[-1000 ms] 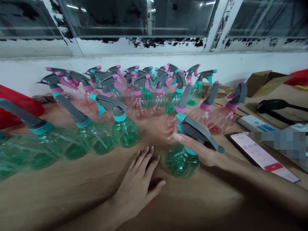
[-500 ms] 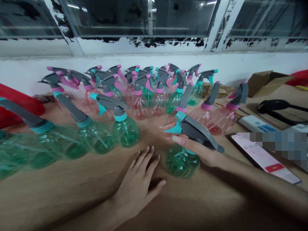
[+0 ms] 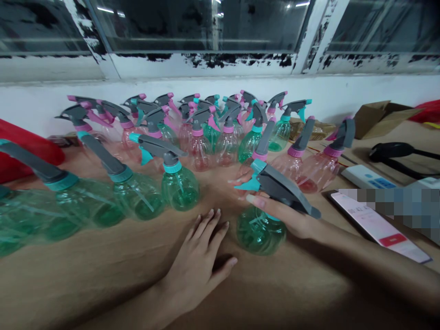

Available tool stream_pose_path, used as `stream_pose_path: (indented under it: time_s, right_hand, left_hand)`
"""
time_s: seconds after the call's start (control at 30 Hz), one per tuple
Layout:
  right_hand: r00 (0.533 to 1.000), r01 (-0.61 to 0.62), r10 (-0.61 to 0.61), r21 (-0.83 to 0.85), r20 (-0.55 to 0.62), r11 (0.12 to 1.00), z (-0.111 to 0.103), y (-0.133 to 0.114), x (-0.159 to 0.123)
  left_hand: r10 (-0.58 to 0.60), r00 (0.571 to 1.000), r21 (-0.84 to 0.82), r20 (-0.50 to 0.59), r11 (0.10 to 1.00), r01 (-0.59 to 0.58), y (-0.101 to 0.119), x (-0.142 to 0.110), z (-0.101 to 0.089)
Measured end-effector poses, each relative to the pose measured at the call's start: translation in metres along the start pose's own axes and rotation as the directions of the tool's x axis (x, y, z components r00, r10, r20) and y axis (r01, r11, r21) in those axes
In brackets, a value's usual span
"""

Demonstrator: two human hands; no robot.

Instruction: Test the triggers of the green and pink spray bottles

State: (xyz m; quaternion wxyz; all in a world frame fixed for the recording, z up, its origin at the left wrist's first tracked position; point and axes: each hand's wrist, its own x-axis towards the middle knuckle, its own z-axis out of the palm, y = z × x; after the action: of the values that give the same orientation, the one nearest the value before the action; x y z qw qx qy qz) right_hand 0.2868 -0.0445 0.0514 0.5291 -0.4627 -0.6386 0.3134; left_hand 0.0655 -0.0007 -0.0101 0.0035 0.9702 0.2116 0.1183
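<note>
My right hand (image 3: 288,215) is closed round the neck of a green spray bottle (image 3: 259,233) with a grey and turquoise trigger head. The bottle is upright, its nozzle pointing left, and some of my fingers are hidden behind it. My left hand (image 3: 202,256) lies flat on the wooden table (image 3: 103,279), fingers stretched out and nothing in them. Just beyond its fingertips, to the left, stands another green spray bottle (image 3: 180,188). More green spray bottles (image 3: 137,197) continue that row to the left edge.
Many pink and green spray bottles (image 3: 199,151) crowd together at the back by the wall. Pink bottles (image 3: 319,172) stand right of the held one. Further right are a phone (image 3: 374,220), a white device (image 3: 369,176), a black-handled object (image 3: 392,150) and an open cardboard box (image 3: 381,119). Red material (image 3: 27,151) lies left.
</note>
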Motion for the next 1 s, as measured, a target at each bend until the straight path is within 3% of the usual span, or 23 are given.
stream_pose_path:
  time_s: [1.0]
  right_hand:
    - [1.0,0.017,-0.018,0.046,0.008,0.999,0.0001,0.0031,-0.0006]
  left_hand:
    - [0.007,1.0,0.013,0.005,1.0,-0.007,0.0001,0.0006,0.0002]
